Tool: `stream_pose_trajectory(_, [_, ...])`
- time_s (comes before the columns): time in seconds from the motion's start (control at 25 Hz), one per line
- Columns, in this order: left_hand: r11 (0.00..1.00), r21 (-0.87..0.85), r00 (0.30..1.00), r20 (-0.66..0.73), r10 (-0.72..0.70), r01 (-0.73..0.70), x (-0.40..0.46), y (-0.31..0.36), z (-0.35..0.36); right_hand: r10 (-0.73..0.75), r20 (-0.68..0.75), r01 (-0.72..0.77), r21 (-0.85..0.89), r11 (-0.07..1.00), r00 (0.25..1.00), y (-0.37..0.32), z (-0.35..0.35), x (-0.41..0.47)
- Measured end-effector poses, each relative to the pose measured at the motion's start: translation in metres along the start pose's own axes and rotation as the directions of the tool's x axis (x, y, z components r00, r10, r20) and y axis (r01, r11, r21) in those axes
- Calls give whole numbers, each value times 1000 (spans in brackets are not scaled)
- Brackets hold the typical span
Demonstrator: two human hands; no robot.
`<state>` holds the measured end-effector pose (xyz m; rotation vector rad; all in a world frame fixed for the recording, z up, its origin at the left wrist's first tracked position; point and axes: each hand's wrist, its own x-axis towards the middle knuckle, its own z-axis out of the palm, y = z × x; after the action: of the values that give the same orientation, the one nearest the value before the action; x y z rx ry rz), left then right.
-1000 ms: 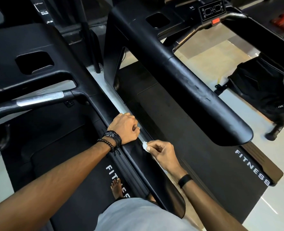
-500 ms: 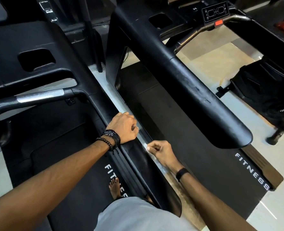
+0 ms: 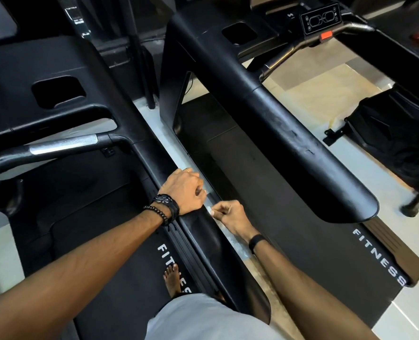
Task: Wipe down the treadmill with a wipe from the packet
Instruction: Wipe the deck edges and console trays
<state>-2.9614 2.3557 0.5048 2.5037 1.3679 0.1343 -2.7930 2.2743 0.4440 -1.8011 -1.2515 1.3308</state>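
Near the middle of the frame, a small white wipe (image 3: 208, 209) shows only as a sliver, pinched in the curled fingers (image 3: 217, 209) of the right hand (image 3: 230, 217) just beside the edge of the treadmill's black side rail (image 3: 203, 231). The left hand (image 3: 185, 191) rests on top of that rail, just above and to the left of the wipe, fingers curled over the far edge; whether they grip anything cannot be told. The treadmill (image 3: 63, 99) fills the left of the frame, its belt at lower left carrying a bare foot (image 3: 172, 278). A second treadmill (image 3: 277, 114) runs across the right, with a black bag (image 3: 395, 128) on the floor at far right.
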Motion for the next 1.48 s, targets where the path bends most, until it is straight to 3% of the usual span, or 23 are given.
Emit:
stream_pose_trajectory(0.2, [1000,15,1000,-5,1,-1,1,-3,4,-100,-8,101,102,990,995,-7,-3,-2])
stream_pose_trajectory(0.36, [1000,15,1000,3,-1,1,2,-5,4,19,18,-19,16,1000,1000,12,4,14])
stream_pose_trajectory(0.64, [1000,13,1000,-15,2,-2,2,-4,4,-55,9,55,56,997,998,16,-3,-2])
stream_pose_trajectory(0.76, [1000,-4,1000,-15,2,-2,4,-8,6,-16,23,16,-15,1000,1000,21,0,1])
stream_pose_trajectory(0.84, [1000,-15,1000,-3,18,-18,3,-7,6,-71,-4,71,-25,997,997,-2,8,18])
stream_pose_trajectory(1.0, [974,171,989,22,144,-145,10,-29,-9,-185,-17,185,21,982,983,-31,6,14])
stream_pose_trajectory(1.2, [974,207,995,-19,96,-91,22,-54,-18,-119,-26,118,-61,991,993,-20,5,15])
stream_pose_trajectory(1.36, [987,155,999,-19,46,-43,22,-50,-17,-286,-96,285,-25,958,953,-50,21,14])
stream_pose_trajectory(1.48, [993,115,999,-38,13,-8,20,-52,-16,-360,-75,358,-44,933,930,-26,11,-19])
